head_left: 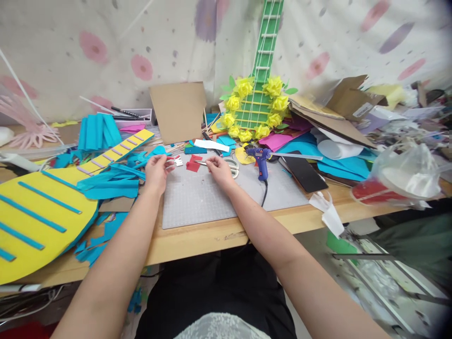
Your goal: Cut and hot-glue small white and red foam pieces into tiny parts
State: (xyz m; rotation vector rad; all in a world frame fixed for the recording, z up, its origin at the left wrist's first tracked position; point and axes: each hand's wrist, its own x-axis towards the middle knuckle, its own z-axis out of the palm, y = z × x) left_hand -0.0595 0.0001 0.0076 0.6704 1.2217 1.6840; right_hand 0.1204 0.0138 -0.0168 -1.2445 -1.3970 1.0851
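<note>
My left hand (157,172) is closed in a pinch above the left edge of the grey cutting mat (197,207). A small red piece (170,158) shows at its fingertips, with small white pieces (177,161) just beside it. My right hand (220,171) pinches a thin, pointed metal tool that looks like tweezers (199,162), its tip facing left. That tip is over or touching red paper scraps (192,165) on the mat; I cannot tell which. White-handled scissors (233,166) lie behind my right hand, partly hidden by it.
A blue glue gun (261,162) stands right of my right hand, its cord crossing the mat. Beyond it lies a dark phone (305,173). A yellow guitar-shaped piece (45,212) lies left. A green one with yellow flowers (259,106) leans behind. Cardboard (178,110) stands at the back.
</note>
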